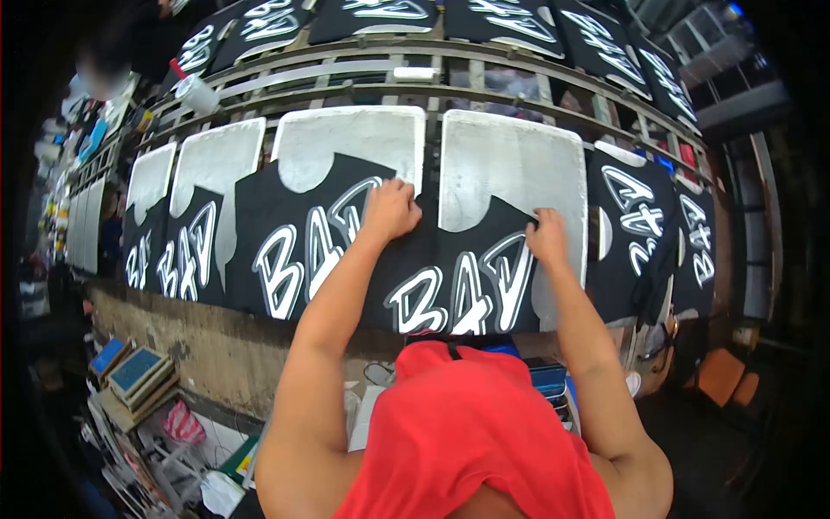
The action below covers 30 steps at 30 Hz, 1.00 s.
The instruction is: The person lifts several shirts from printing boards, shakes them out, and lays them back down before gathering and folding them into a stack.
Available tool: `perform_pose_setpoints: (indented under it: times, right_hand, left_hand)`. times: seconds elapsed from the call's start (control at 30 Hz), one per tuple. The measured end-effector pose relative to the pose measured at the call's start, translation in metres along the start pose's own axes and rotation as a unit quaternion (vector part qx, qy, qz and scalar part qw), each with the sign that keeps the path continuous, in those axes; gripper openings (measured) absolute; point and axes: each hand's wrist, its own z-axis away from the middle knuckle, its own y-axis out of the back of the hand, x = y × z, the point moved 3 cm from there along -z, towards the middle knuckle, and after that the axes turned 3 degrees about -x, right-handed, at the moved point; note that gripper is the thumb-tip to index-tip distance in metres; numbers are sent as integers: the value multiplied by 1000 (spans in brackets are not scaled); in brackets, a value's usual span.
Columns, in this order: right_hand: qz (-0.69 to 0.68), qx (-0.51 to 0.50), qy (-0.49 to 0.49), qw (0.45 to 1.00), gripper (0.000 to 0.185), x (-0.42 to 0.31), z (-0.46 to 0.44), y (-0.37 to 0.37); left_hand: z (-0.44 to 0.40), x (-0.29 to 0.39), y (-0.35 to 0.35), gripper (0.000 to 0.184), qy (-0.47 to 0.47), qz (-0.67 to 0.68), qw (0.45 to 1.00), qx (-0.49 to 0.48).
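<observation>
By the right edge of the pale board, the right hand pinches the black printed piece covering the board's lower part; the left hand curls over the upper corner of the neighbouring piece, though whether it grips cloth I cannot tell. Uneven pulling could crease the lettering.

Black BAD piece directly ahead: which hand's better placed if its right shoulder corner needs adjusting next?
Right, probably. The right hand is at that corner of the black BAD piece. The left hand is over the neighbouring piece, farther from the corner.
</observation>
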Motion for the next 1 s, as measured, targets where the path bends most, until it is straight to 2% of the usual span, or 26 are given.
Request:
perform_pose_setpoints:
  times: [0.1,0.17,0.23,0.3,0.37,0.4,0.47,0.5,0.53,0.57,0.6,0.63,0.67,0.7,0.77,0.8,0.87,0.9,0.93,0.97,1.0]
  right_hand:
    - [-22,23,49,998,44,-27,8,0]
    - [-25,21,74,997,49,-30,12,4]
    - [-28,-35,115,992,51,-31,15,2]
    - [-22,-41,147,988,49,-1,14,-16]
    - [-39,-131,91,986,40,16,17,-26]
    - [-80,-150,64,983,30,3,25,-8]
    - [-142,-85,39,985,21,-11,45,21]
    - [-163,-91,9,982,27,-15,52,37]
    - [-192,-31,34,980,29,-28,67,61]
    - [-231,-38,55,971,28,-26,78,72]
    - [-221,-60,58,972,26,-48,97,101]
    - [-176,-49,135,974,25,-58,116,119]
    - [-186,-96,183,961,25,-88,136,144]
    - [-237,-154,176,943,25,-102,156,150]
    - [-303,-263,221,889,30,-130,191,164]
    - [-291,-287,191,892,32,-142,205,169]
    - [-281,-315,156,893,33,-173,227,175]
    - [-309,-277,132,900,35,-190,231,179]
    - [-335,-236,107,906,36,-200,234,181]
    - [-336,-237,107,905,36,-207,237,180]
    - [-339,-270,144,890,37,-216,238,178]
  left_hand:
    - [31,59,37,12,-25,182,970,-159]
    - [60,97,72,12,-96,304,922,-220]
    - [81,114,105,13,-77,373,874,-300]
    - [93,112,135,15,-103,381,879,-269]
    - [107,102,161,12,-54,400,876,-264]
    - [117,90,160,11,-43,434,869,-232]
    - [135,69,173,11,-2,439,875,-203]
    - [146,61,185,11,35,445,874,-190]
    - [162,48,192,13,80,455,865,-195]
    - [179,34,196,16,124,466,853,-200]
    - [198,15,203,25,134,395,881,-225]
    - [220,4,211,23,144,316,916,-201]
    - [243,-9,215,22,130,248,936,-214]
    - [265,-20,221,22,116,180,950,-228]
    - [299,-27,242,23,133,170,943,-253]
    - [314,-31,255,25,141,162,935,-283]
    - [337,-38,294,21,260,269,897,-237]
    - [342,-38,317,19,319,308,875,-193]
    - [347,-43,331,16,311,321,878,-173]
    - [352,-51,343,14,300,334,880,-153]
    - [356,-61,353,12,231,271,922,-154]
